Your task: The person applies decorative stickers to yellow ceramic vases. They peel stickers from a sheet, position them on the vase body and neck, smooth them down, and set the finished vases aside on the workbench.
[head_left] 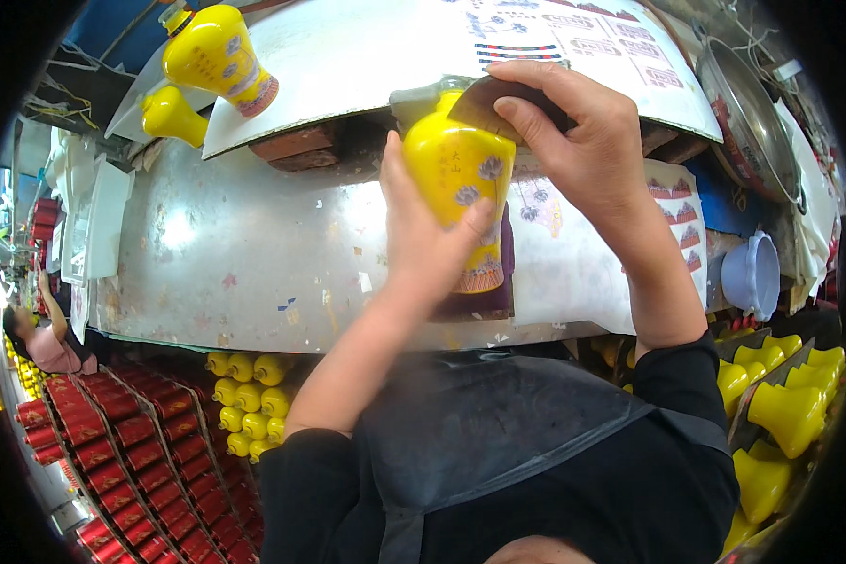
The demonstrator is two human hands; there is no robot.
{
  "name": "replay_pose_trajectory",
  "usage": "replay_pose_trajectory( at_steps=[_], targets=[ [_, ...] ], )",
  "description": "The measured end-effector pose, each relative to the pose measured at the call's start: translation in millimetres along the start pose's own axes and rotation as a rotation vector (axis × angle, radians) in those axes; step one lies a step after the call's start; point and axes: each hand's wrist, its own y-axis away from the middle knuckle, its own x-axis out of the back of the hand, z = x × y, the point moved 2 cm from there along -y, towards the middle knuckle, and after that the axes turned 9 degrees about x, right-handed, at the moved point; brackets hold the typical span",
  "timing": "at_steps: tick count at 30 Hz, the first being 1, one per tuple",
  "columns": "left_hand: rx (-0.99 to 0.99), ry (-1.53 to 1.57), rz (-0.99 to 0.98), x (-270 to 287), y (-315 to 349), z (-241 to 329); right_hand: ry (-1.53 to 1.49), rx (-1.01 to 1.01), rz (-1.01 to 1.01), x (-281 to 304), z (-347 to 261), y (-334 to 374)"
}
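A glossy yellow bottle (446, 150) with purple-grey flower designs and a patterned band at its foot is in front of me on the metal table. My left hand (418, 221) is wrapped round its lower side, with the thumb across the front. Pinched in my right hand (583, 122) is a dark, flat scraper (487, 101), its edge against the bottle's shoulder near the neck. Beneath the bottle shows a dark purple pad (504, 254). A sheet with flower transfers (573, 273) lies just right of it.
Across the back, a white board (348, 56) on bricks carries printed transfer sheets (620, 47) and a decorated yellow bottle (214, 56). At right are a metal pan (757, 122), a pale purple bucket (752, 277) and yellow bottles (785, 414). Red racked items (150, 461) and another person (52, 343) are left.
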Motion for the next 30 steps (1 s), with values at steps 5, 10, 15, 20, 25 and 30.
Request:
replay_pose_trajectory(
  at_steps=[5, 10, 15, 20, 25, 30],
  targets=[
    [-0.162, -0.042, 0.123, 4, -25, -4, 0.052, -0.087, -0.171, -6, 10, -6],
    [-0.039, 0.325, 0.092, -1, -38, -11, 0.305, 0.316, -0.031, 3, -9, 13],
    [0.038, 0.517, -0.026, 9, -44, -10, -0.047, 0.633, -0.220, -9, -48, 54],
    [-0.060, 0.250, 0.007, 8, -36, -2, 0.061, 0.271, -0.073, 3, -38, 78],
    [0.035, 0.359, -0.053, -3, -38, -1, -0.197, 0.407, -0.186, -2, -59, 97],
    [0.066, 0.658, -0.139, -6, -32, 2, 0.048, 0.006, 0.092, -4, -38, 89]
  ],
)
